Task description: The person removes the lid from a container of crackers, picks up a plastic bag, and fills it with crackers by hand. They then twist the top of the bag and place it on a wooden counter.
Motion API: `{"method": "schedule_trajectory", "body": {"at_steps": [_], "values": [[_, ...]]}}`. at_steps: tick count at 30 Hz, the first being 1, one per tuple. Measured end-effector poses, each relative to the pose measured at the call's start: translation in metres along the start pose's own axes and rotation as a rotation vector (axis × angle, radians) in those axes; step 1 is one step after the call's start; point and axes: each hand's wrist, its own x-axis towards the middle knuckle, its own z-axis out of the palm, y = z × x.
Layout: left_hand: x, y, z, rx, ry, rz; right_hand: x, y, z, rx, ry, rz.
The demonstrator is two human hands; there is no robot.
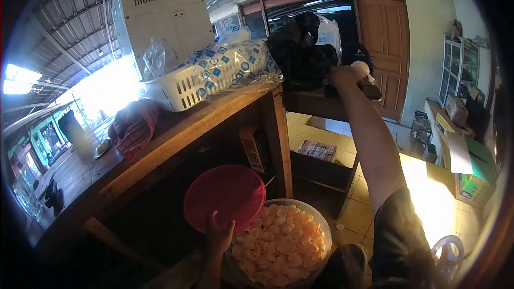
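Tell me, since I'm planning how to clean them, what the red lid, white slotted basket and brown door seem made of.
Red lid: likely plastic, softly glossy, from its even color and round rim. White slotted basket: probably smooth plastic, from its regular moulded-looking slots. Brown door: seemingly stained or varnished wood, from its tone and framed panels, though a wood-look finish is possible.

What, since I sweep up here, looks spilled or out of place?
One small pale piece lies on the tiled floor, right of the tub of orange chips. It looks odd there on its own; it may be a dropped chip, though too small to tell. Nothing else stands out.
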Motion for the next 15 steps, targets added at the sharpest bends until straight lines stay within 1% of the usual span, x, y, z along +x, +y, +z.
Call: {"method": "schedule_trajectory", "body": {"at_steps": [1,3,4,6,8,10,12,13,15], "values": [[0.001,0.001,-0.001,0.018,0.000,0.016,0.019,0.004,0.013,0.007,0.000,0.002],[0.000,0.005,-0.006,0.027,-0.006,0.015,0.062,0.009,0.048,-0.047,0.020,-0.257],[-0.002,0.007,-0.005,0.025,-0.009,0.004,0.046,0.006,0.034,-0.047,0.020,-0.260],[-0.002,0.004,-0.003,0.024,-0.017,-0.009,0.013,0.004,0.009,0.002,-0.020,-0.167],[-0.003,0.004,-0.003,0.022,-0.021,-0.023,0.009,0.003,0.007,0.038,-0.002,-0.160],[-0.004,0.005,-0.005,-0.017,-0.069,-0.047,0.011,0.001,0.011,0.076,0.015,-0.154],[-0.005,0.012,-0.009,-0.018,-0.075,-0.066,0.017,0.001,0.014,0.196,0.084,-0.106],[-0.006,0.014,-0.009,-0.024,-0.084,-0.079,0.020,0.002,0.017,0.190,0.083,-0.107],[-0.006,0.012,-0.008,-0.006,-0.082,-0.047,0.024,0.007,0.024,0.211,0.244,-0.185]]}}
